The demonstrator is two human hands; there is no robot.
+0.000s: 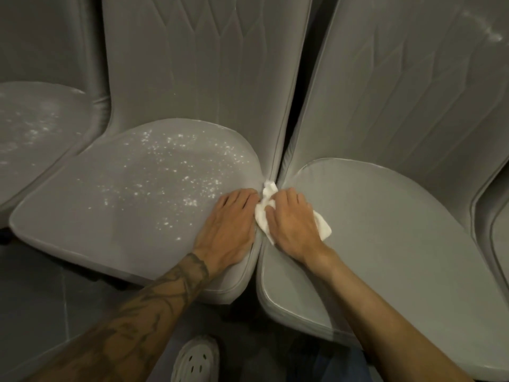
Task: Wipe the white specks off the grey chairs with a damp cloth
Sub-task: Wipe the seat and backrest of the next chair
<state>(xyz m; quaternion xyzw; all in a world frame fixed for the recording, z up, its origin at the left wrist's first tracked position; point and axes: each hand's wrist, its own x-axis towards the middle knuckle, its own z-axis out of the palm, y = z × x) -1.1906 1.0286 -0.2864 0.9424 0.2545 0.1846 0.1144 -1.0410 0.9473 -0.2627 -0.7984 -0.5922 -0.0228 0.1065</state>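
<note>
Chair seats [132,205] touch, leaving no gap; floor [41,285] in front open

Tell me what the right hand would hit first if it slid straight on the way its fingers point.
The right hand, pressing the cloth, points up-left into the gap between the seats. It would probably meet the middle chair's backrest edge first, though depth there is hard to judge.

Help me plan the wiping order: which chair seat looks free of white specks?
The right-hand seat, under the right hand and cloth. The middle seat and far-left seat are both speckled.
</note>
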